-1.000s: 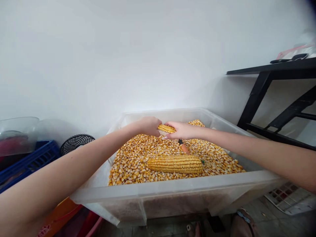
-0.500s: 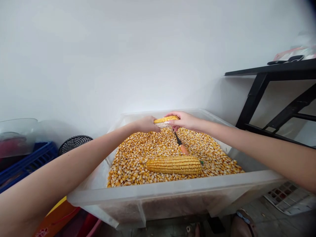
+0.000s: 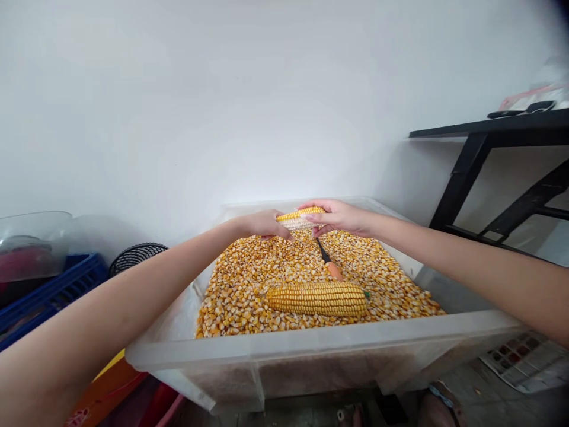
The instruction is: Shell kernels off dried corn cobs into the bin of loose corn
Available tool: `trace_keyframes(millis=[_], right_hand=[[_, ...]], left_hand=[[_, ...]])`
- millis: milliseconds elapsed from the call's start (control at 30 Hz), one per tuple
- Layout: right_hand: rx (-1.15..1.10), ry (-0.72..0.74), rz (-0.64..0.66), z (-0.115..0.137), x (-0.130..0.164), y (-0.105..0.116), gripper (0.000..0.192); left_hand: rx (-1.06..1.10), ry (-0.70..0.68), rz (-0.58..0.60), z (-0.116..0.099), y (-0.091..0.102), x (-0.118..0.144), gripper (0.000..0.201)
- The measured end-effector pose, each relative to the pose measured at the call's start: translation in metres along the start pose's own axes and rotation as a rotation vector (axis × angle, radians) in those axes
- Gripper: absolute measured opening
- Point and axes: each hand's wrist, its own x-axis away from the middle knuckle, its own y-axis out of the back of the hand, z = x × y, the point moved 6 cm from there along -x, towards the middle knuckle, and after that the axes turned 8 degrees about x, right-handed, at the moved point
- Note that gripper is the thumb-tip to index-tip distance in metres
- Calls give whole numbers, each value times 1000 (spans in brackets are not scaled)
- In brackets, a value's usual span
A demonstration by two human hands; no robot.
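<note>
Both my hands hold one corn cob (image 3: 297, 220) above the far part of a translucent plastic bin. Yellow kernels line its upper side, while the side facing me is stripped pale. My left hand (image 3: 265, 224) is closed around its left end. On the right end, my right hand (image 3: 334, 216) grips with the thumb across the pale side. Loose corn kernels (image 3: 249, 284) fill the bin (image 3: 311, 344). A tool with a black shaft and an orange handle (image 3: 334, 271) lies on them below my right hand. Nearer me rests a full ear of corn (image 3: 317, 298).
To the left stand a blue crate (image 3: 75, 284), a black wire basket (image 3: 138, 255) and a clear container (image 3: 33, 246). A black table (image 3: 489, 127) stands at the right by the white wall (image 3: 222, 107). A white perforated rack (image 3: 528, 359) lies on the floor.
My right thumb has moved slightly right along the cob, and more of the pale stripped side shows. The whole view has shifted a little; both hands keep their hold.
</note>
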Motion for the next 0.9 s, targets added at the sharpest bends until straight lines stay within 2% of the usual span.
trace_keyframes(millis=[67, 167, 267, 367, 433, 667, 767, 900], right_hand=[[3, -52, -16, -3, 0, 1, 42], [33, -160, 44, -13, 1, -4, 45], [-45, -85, 34, -14, 0, -8, 37], [-132, 26, 38, -9, 0, -11, 32], [-146, 52, 45, -8, 0, -13, 33], [14, 74, -40, -10, -1, -9, 48], [40, 49, 33, -6, 0, -9, 50], [-31, -35, 181, -3, 5, -15, 39]], left_hand=[[-43, -9, -91, 0, 7, 0, 29], [-195, -34, -210, -3, 14, 1, 28], [-265, -57, -256, -7, 17, 2, 24], [-250, -82, -256, -9, 18, 2, 27], [-239, -102, -248, -9, 18, 2, 28], [-26, -124, -131, -1, 13, 0, 46], [-49, -122, -141, 1, 15, -1, 42], [-96, -83, -87, 7, 13, -1, 39]])
